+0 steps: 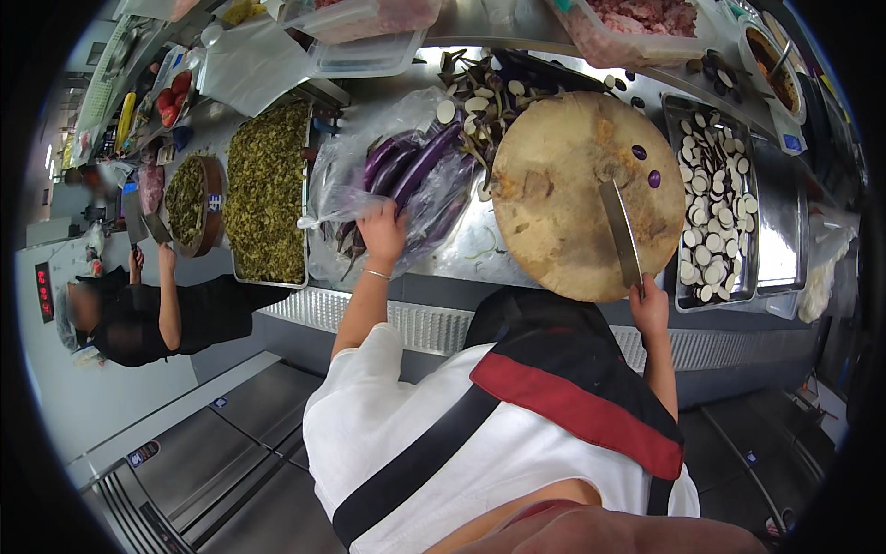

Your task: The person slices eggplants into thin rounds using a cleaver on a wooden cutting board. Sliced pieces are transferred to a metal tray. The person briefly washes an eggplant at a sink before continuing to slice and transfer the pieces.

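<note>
My left hand [383, 234] is at the near edge of a clear plastic bag [332, 173] of long purple eggplants [423, 163]; its fingers lie against the plastic, and whether they grip anything is unclear. My right hand [649, 305] is closed around the handle of a cleaver [622, 232], whose blade rests over the round wooden chopping block [554, 228]. Two small purple-skinned eggplant pieces [646, 163] lie on the block. Cut eggplant tops and stems [484, 104] are heaped between bag and block. A metal tray of white eggplant slices [713, 201] stands to the right.
A tray of chopped green vegetable [268, 194] adjoins the bag's left side. Farther left, a co-worker [201, 318] holds cleavers by another round block [211, 208]. An empty metal tray [779, 215] is at the right. Plastic tubs of raw meat [640, 41] stand along the back.
</note>
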The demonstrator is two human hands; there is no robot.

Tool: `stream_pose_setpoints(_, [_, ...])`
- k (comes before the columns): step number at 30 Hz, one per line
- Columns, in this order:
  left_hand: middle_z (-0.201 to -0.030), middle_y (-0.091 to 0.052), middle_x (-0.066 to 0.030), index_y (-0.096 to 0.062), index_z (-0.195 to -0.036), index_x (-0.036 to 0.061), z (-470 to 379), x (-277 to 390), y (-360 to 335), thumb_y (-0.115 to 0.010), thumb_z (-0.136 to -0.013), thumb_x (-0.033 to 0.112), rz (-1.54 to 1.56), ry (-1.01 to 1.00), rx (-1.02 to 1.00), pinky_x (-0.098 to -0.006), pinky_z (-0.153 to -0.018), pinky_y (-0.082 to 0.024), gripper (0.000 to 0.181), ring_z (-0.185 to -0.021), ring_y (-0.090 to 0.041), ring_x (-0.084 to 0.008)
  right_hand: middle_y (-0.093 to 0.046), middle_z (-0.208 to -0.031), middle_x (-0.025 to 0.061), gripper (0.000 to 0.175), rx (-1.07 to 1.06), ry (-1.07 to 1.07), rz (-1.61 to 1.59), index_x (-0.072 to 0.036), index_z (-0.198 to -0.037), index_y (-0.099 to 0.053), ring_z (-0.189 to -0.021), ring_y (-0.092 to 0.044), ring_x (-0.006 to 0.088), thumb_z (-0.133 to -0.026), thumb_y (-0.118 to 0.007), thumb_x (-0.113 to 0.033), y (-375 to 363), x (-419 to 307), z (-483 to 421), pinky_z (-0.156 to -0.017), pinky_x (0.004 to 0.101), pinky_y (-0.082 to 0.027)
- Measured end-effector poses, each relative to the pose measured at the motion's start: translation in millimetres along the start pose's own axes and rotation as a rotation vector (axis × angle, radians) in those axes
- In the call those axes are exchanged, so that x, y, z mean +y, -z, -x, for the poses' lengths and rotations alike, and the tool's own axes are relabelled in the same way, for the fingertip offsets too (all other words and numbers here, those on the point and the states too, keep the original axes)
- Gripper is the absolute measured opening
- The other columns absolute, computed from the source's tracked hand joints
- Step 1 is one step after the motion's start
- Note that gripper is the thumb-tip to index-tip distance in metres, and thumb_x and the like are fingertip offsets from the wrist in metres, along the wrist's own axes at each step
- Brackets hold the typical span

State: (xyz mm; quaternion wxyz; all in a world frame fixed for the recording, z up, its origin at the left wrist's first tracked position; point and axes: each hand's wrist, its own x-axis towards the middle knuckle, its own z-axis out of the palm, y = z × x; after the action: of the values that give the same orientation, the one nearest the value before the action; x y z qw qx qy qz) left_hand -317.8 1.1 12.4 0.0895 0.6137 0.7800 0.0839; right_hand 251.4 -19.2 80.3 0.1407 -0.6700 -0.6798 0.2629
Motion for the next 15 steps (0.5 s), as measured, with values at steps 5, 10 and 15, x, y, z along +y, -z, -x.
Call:
stream_pose_setpoints(5, [-0.149, -0.042, -0.0261, -0.051, -0.14, 0.0065, 30, 31, -20, -0.086, -0.071, 0.041, 0.081, 0.254, 0.126, -0.0626, -0.107, -0.036, 0.084, -0.135, -0.036, -0.0531, -0.06, -0.072, 0.0271, 0.017, -0.033, -0.057, 0.047, -0.002, -0.091, -0.051, -0.075, -0.06, 0.051, -0.091, -0.063, -0.014, -3, -2, 0, -0.059, 0.056, -0.044])
stream_pose_setpoints(10, [-0.159, -0.028, -0.0234, -0.049, -0.142, 0.0075, 62, 68, -28, -0.081, -0.074, 0.042, -0.038, 0.233, -0.012, -0.0748, -0.107, -0.024, 0.083, -0.146, -0.024, -0.0488, -0.06, -0.072, 0.0267, 0.017, -0.038, -0.062, 0.054, -0.002, -0.091, -0.051, -0.074, -0.06, 0.0508, -0.091, -0.063, -0.014, -2, -8, -1, -0.059, 0.0557, -0.044])
stream_pose_setpoints(15, [-0.154, -0.04, -0.0195, -0.055, -0.137, 0.0061, 107, 97, -45, -0.079, -0.075, 0.034, -0.097, -0.049, -0.103, -0.0704, -0.115, -0.014, 0.072, -0.148, -0.027, -0.0408, -0.06, -0.072, 0.0268, 0.017, -0.031, -0.065, 0.053, -0.002, -0.092, -0.052, -0.074, -0.06, 0.0507, -0.091, -0.064, -0.014, 2, -15, -2, -0.059, 0.0552, -0.044])
